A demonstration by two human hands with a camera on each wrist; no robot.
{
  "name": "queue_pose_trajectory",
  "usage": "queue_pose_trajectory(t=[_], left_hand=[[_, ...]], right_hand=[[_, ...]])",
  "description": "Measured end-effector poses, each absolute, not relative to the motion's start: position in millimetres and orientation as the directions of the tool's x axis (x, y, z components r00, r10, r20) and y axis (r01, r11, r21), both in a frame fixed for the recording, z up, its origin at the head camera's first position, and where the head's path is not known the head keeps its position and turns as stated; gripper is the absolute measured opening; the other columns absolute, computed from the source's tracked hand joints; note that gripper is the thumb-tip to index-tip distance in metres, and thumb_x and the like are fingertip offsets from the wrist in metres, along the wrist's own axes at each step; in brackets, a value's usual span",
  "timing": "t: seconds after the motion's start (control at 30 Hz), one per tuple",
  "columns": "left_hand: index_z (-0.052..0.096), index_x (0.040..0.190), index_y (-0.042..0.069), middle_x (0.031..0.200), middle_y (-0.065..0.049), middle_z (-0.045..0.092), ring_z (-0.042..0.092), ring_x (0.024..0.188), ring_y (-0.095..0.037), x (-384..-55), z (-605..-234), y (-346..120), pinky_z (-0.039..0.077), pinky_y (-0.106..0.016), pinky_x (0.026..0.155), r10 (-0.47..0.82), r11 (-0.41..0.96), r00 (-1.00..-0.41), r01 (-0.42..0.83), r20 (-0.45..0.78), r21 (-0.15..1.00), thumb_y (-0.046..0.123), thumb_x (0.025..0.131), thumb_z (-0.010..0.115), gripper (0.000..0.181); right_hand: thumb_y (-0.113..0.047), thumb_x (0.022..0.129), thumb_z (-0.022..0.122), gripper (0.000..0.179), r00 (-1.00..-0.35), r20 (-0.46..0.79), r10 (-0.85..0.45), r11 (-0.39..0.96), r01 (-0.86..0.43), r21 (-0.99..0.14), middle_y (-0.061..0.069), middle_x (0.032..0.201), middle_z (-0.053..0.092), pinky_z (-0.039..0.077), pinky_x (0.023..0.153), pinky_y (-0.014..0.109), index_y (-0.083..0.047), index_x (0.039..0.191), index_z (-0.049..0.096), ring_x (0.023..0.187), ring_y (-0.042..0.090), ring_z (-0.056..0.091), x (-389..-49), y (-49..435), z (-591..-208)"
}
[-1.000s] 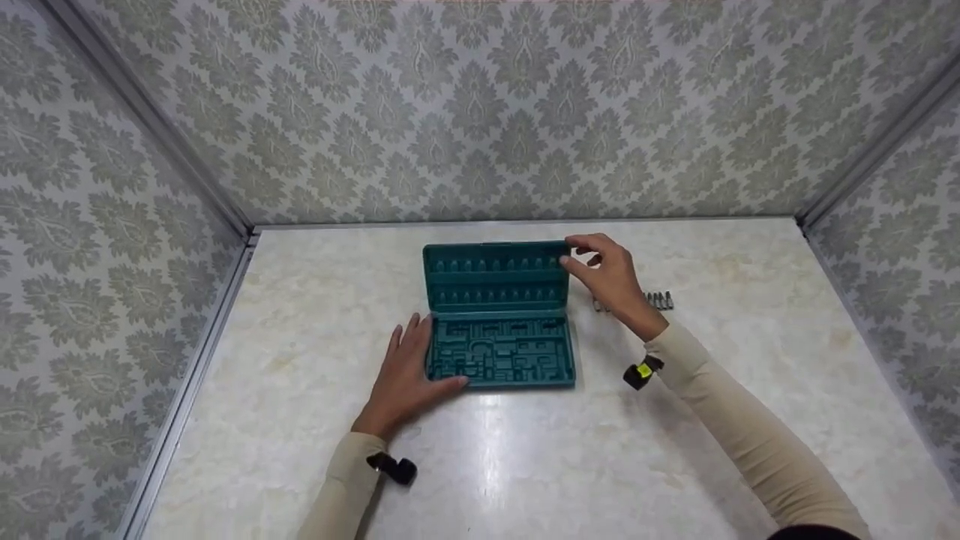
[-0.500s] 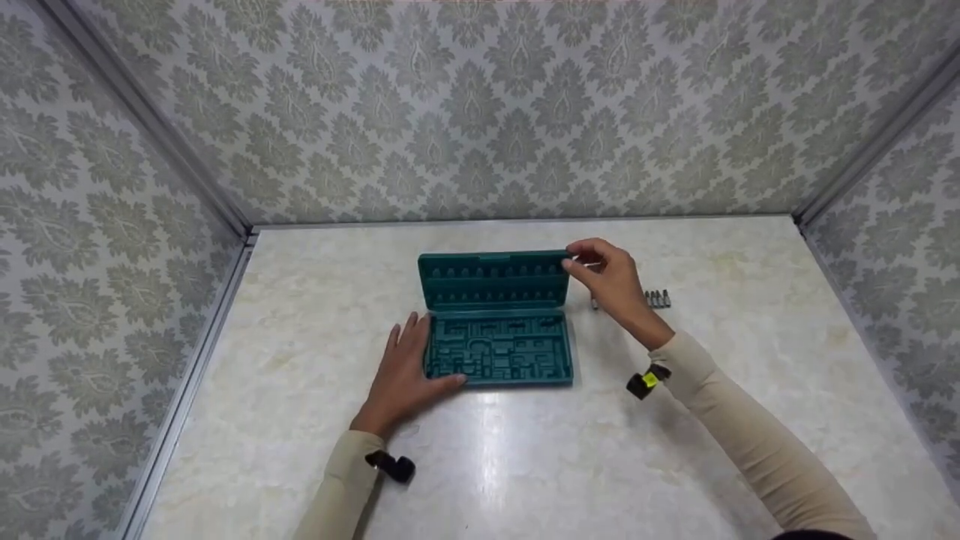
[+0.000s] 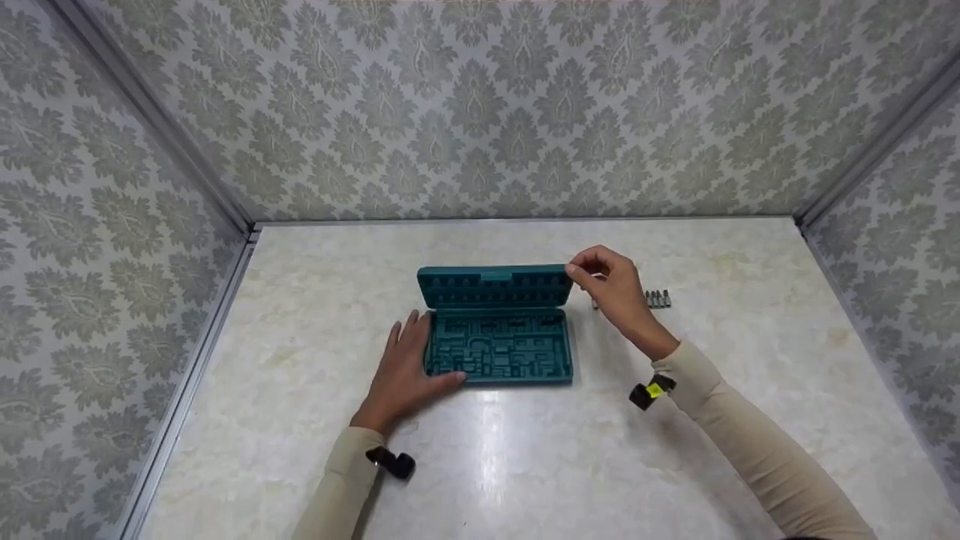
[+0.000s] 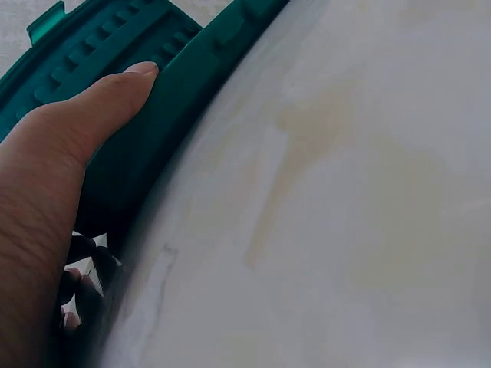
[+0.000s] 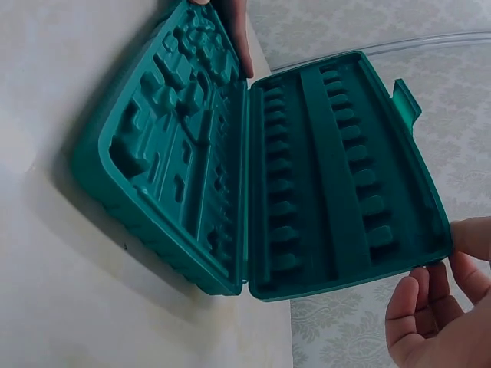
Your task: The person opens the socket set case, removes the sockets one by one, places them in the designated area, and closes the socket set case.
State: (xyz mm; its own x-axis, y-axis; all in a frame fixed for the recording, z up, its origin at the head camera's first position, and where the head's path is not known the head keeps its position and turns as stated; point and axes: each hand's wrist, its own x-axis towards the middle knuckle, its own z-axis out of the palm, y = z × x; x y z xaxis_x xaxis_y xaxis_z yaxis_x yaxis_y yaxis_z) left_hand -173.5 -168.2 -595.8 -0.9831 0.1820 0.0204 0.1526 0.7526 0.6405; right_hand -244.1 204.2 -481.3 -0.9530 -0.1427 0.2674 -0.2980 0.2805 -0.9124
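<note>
A green plastic tool case (image 3: 499, 349) lies opened out on the table, its moulded recesses bare. Its lid (image 3: 495, 289) stands tilted up at the hinge, with rows of small slots showing in the right wrist view. My left hand (image 3: 405, 371) rests against the case's left side, fingers extended, and its thumb (image 4: 115, 103) lies over the front rim. At the lid's upper right corner my right hand (image 3: 615, 289) pinches the edge between thumb and fingers (image 5: 468, 272). Short metal bits (image 3: 658, 298) stand in a row beyond that hand, partly hidden by it.
The case and bits are on a pale marbled table (image 3: 300, 315). A patterned wall (image 3: 480, 112) rises behind the table's far edge, with similar panels at both sides. A dark wrist camera (image 3: 394, 461) is strapped over the left sleeve.
My right hand has swung the lid from nearly upright forward and down toward the base, keeping its pinch on the corner. The left hand has stayed at the case's left side.
</note>
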Motion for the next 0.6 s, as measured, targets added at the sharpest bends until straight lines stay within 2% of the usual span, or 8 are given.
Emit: queue_pose_trajectory(t=[0.13, 0.23, 0.33, 0.6], left_hand=[[0.017, 0.179, 0.023, 0.186, -0.005, 0.011, 0.001, 0.171, -0.035, -176, -597, -169, 0.014, -0.063, 0.136, 0.194, 0.749, -0.980, 0.173, 0.038, 0.639, 0.088, 0.081, 0.074, 0.131], [0.017, 0.179, 0.023, 0.185, -0.005, 0.011, 0.001, 0.171, -0.035, -177, -598, -169, 0.015, -0.062, 0.136, 0.197, 0.746, -0.980, 0.178, 0.044, 0.642, 0.088, 0.081, 0.074, 0.131], [0.016, 0.179, 0.023, 0.185, -0.005, 0.010, 0.001, 0.171, -0.035, -177, -598, -170, 0.015, -0.063, 0.135, 0.198, 0.740, -0.979, 0.179, 0.044, 0.649, 0.089, 0.081, 0.074, 0.131], [0.016, 0.179, 0.020, 0.186, -0.004, 0.008, 0.000, 0.171, -0.037, -176, -600, -172, 0.018, -0.067, 0.133, 0.191, 0.741, -0.981, 0.168, 0.036, 0.651, 0.091, 0.081, 0.071, 0.132]], right_hand=[[-0.020, 0.108, 0.075, 0.017, -0.951, 0.262, -0.162, 0.278, -0.299, -0.913, 0.011, 0.107, 0.072, 0.054, 0.072, 0.027, -0.004, 0.113, 0.075, 0.093, 0.024, 0.066, -236, 209, -483], [-0.019, 0.107, 0.077, 0.016, -0.950, 0.259, -0.174, 0.295, -0.301, -0.907, 0.010, 0.108, 0.072, 0.055, 0.075, 0.027, -0.004, 0.112, 0.075, 0.095, 0.023, 0.067, -230, 212, -486], [-0.020, 0.106, 0.078, 0.016, -0.950, 0.250, -0.188, 0.318, -0.300, -0.899, 0.009, 0.110, 0.073, 0.057, 0.086, 0.027, -0.005, 0.112, 0.076, 0.100, 0.022, 0.068, -222, 214, -488], [-0.027, 0.106, 0.078, 0.020, -0.953, 0.203, -0.226, 0.365, -0.276, -0.889, 0.005, 0.112, 0.076, 0.058, 0.089, 0.031, -0.010, 0.116, 0.081, 0.102, 0.022, 0.069, -203, 219, -496]])
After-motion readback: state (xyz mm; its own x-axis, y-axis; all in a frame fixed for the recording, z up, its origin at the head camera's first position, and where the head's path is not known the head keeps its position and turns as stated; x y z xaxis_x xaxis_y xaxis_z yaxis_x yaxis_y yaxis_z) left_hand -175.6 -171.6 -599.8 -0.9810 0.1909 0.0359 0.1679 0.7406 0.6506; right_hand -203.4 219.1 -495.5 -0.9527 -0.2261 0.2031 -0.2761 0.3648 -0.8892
